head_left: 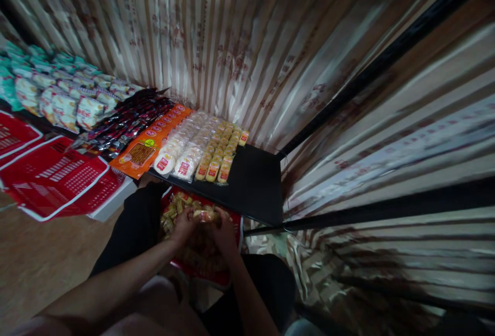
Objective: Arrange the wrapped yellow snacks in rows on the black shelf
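Between my fingers is a small wrapped snack pack [205, 216], yellowish with a red and white label. My left hand [186, 226] grips its left end, and my right hand [224, 230] closes on its right end. Both hands are over a red basket [240, 222] between my knees, which holds many similar wrapped snack packs [180, 204]. Just beyond, on a black shelf [257, 184], yellow snack packs [212, 165] with the same kind of label lie in rows. White round snack packs [185, 163] lie in rows to their left.
Farther left on the shelf are an orange snack bag [141, 150], dark shiny packets [124, 119] and white bags [64, 106]. Red baskets [62, 176] stand below at left. Black poles [348, 93] cross at right, before striped sheeting [232, 31].
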Available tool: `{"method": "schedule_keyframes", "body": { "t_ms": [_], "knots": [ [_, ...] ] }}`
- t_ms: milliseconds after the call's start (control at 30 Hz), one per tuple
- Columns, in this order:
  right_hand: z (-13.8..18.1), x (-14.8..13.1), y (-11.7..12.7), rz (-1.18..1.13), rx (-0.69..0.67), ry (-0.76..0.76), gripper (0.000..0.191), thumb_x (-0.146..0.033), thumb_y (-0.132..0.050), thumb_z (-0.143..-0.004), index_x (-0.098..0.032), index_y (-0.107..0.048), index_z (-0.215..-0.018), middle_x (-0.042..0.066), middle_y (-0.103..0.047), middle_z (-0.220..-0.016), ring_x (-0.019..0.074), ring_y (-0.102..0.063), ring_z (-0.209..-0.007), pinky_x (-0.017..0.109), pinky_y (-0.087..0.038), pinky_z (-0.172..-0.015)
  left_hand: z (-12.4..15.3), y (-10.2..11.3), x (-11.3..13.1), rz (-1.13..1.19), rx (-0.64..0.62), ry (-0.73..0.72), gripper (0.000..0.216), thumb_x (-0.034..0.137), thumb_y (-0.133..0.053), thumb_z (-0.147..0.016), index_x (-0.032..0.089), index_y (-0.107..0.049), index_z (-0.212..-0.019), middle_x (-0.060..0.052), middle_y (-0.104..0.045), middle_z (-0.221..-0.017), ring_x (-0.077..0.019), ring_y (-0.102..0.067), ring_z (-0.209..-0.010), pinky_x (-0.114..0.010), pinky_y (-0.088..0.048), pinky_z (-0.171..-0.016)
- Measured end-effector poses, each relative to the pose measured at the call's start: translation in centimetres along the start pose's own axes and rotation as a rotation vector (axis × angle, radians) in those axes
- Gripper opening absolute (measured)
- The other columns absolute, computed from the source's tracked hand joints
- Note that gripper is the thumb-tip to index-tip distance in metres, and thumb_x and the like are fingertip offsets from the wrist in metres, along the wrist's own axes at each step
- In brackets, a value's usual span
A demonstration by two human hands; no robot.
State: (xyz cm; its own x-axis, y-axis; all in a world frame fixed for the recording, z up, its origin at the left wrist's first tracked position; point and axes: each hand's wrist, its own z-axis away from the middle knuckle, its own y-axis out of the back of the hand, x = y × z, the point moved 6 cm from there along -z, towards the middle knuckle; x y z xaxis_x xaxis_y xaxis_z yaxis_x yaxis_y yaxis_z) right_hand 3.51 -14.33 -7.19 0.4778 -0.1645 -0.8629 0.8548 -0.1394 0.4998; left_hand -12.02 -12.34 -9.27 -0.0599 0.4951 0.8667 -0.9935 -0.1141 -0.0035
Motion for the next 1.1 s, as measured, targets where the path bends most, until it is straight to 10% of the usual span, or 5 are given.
{"method": "schedule_keyframes", "body": {
  "t_ms": [333, 733, 1100],
  "knots": [
    [1.4, 0.6, 2.7, -0.568, 0.280, -0.270, 0.042, -0.030, -0.059, -0.064, -0.018, -0.050, -0.104, 0.007, -0.066, -0.096, 0.0175, -0.065, -0.084, 0.027, -0.053, -0.075, 3.2, -2.8, 2.1, 0.250, -0.087, 0.018, 0.048, 0.040, -0.077, -0.047, 0.018, -0.050, -0.079, 0.007, -0.054, -0.062, -0.0097, -0.054, -0.056, -0.021, -0.042, -0.055],
    [-1.9, -1.9, 5.8, -0.612, 0.292, -0.139, 0.048, -0.043, -0.062, -0.068, -0.018, -0.051, -0.108, 0.009, -0.070, -0.095, 0.0207, -0.067, -0.087, 0.031, -0.054, -0.074, 1.9, -8.9, 5.4, 0.202, -0.120, -0.055, 0.027, 0.025, -0.069, -0.057, 0.018, -0.048, -0.072, 0.005, -0.054, -0.060, -0.0090, -0.053, -0.052, -0.019, -0.043, -0.048],
    [-10.3, 1.0, 10.0, -0.471, 0.403, -0.105, 0.048, -0.041, -0.061, -0.067, -0.015, -0.057, -0.107, 0.009, -0.068, -0.092, 0.0197, -0.066, -0.080, 0.031, -0.053, -0.074, -1.0, -14.4, 7.7, -0.055, -0.072, -0.362, 0.034, 0.016, -0.054, -0.072, 0.020, -0.058, -0.105, -0.010, -0.052, -0.123, -0.0177, -0.061, -0.093, -0.031, -0.053, -0.080]
  ]
}}
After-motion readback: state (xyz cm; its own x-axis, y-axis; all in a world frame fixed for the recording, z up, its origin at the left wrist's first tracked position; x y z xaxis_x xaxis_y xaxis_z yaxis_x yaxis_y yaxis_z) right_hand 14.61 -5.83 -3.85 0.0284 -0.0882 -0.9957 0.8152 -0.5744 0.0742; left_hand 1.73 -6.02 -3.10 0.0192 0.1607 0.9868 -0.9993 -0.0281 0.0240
